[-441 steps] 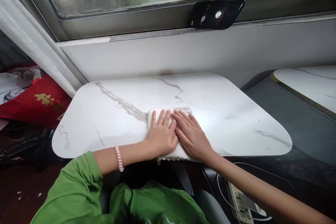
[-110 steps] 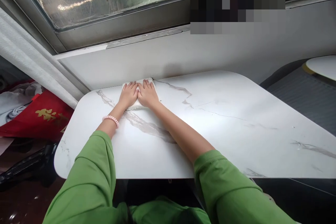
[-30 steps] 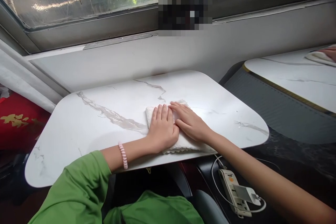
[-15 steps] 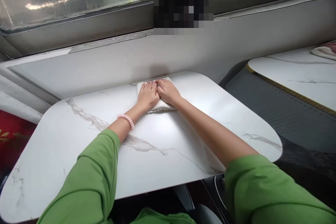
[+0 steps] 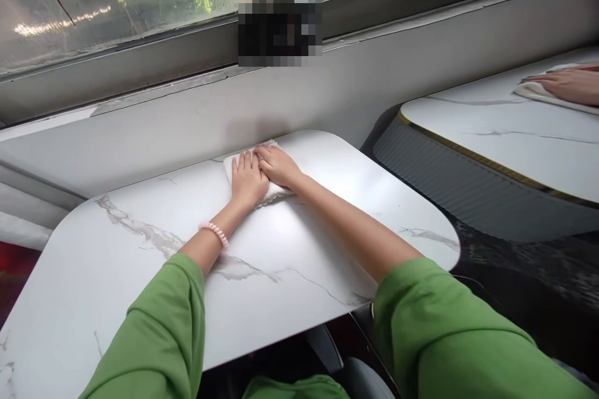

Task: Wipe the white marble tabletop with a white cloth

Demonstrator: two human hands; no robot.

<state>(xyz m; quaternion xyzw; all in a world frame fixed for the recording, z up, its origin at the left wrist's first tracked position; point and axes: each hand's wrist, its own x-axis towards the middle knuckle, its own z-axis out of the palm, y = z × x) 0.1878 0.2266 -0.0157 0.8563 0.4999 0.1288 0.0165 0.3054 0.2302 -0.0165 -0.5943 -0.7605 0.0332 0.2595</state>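
A folded white cloth (image 5: 277,192) lies on the white marble-patterned table (image 5: 290,243), near its far edge by the wall. My left hand (image 5: 249,179) is spread flat on the cloth's left part, fingers stretched toward the wall. Beside it, my right hand (image 5: 281,166) has its fingers bent over the cloth, their tips touching or overlapping the left hand's index finger side. Parts of the cloth are hidden under both hands. A pink beaded bracelet (image 5: 215,234) circles my left wrist.
At the right is a second marble-patterned table (image 5: 505,115) with a gold edge, where another person's hand (image 5: 571,83) rests on a cloth (image 5: 538,92). A low wall (image 5: 187,124) and window frame (image 5: 187,47) run behind. A ribbed grey panel (image 5: 449,181) stands between the tables.
The view has turned a little to the right. My hands and the cloth keep about the same place on the table. Another person's hand has come into view on the right-hand table.
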